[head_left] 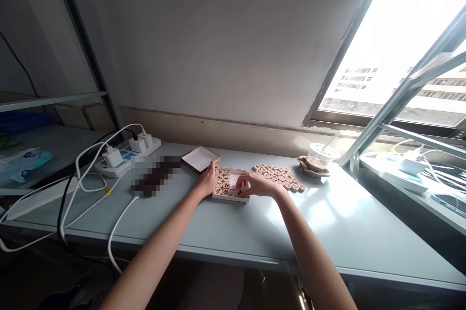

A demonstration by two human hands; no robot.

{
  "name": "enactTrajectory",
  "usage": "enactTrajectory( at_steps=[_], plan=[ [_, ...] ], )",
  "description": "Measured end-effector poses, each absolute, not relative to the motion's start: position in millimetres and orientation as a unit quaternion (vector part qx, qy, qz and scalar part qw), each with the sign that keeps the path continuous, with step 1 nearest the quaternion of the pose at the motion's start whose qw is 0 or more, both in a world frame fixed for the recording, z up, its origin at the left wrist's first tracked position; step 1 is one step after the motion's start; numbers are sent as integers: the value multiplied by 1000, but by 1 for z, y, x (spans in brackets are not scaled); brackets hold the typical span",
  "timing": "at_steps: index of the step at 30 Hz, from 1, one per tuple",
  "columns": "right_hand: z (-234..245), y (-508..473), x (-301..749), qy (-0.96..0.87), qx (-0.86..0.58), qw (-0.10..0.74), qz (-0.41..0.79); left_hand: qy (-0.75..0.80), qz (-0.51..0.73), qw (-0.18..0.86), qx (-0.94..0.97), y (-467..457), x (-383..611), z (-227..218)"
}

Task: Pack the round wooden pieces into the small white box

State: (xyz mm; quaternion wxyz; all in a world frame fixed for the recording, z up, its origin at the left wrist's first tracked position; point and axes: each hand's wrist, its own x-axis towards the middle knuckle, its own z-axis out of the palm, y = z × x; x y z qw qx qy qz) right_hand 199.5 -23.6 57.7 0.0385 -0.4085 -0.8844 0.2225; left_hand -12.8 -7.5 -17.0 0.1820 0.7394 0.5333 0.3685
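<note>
A small open box [243, 172] lies on the pale grey table [225, 227], partly filled with round wooden chess pieces [223, 182]. My left hand [208, 179] rests against the box's left side, fingers curved along its edge. My right hand [255, 185] is at the box's right front corner, fingers pinched round a wooden piece [240, 192] inside the box. Several more wooden pieces [278, 176] lie in rows on the table just right of the box. The box lid [200, 159] lies upside down behind my left hand.
A white power strip [125, 155] with plugged chargers and trailing white cables [87, 174] sits at the left. A blurred dark object [155, 176] lies left of the lid. A plastic cup [320, 155] on a brown dish stands by the window at the right.
</note>
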Motion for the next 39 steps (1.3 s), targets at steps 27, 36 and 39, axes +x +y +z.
enactTrajectory(
  at_steps=[27, 36, 39],
  plan=[
    [68, -13, 264, -764, -607, 68, 208, 533, 367, 172, 742, -6, -13, -14],
    [40, -11, 203, -900, -409, 145, 40, 539, 372, 176, 735, -8, -10, -13],
    [32, -13, 191, -901, -412, 135, -8, 537, 371, 185, 735, -7, -10, -13]
  ],
)
